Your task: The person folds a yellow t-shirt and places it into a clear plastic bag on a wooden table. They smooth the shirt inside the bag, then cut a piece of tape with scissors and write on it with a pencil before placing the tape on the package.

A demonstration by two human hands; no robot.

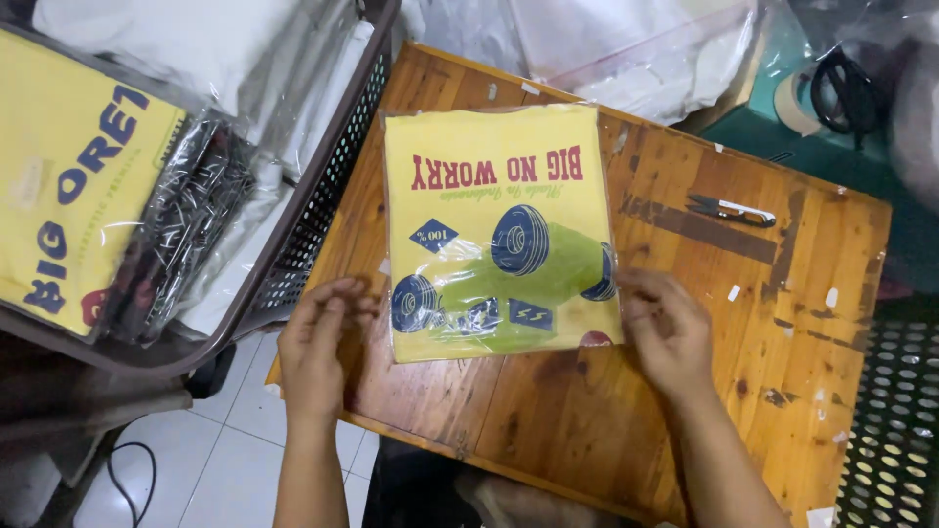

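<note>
Lying flat on wooden desk [587, 411]: folded yellow shirt in clear bag [501, 230], print upside down. Left hand [318, 347] at near-left corner, right hand [668, 328] at near-right edge, fingers loosely open, touching the plastic. Far right: small snips [729, 208]. Left: dark basket [328, 186] with more bagged shirts [68, 186].

Bare desk [587, 411] is left along the near edge; the right side is obstructed only by snips [731, 209].
</note>
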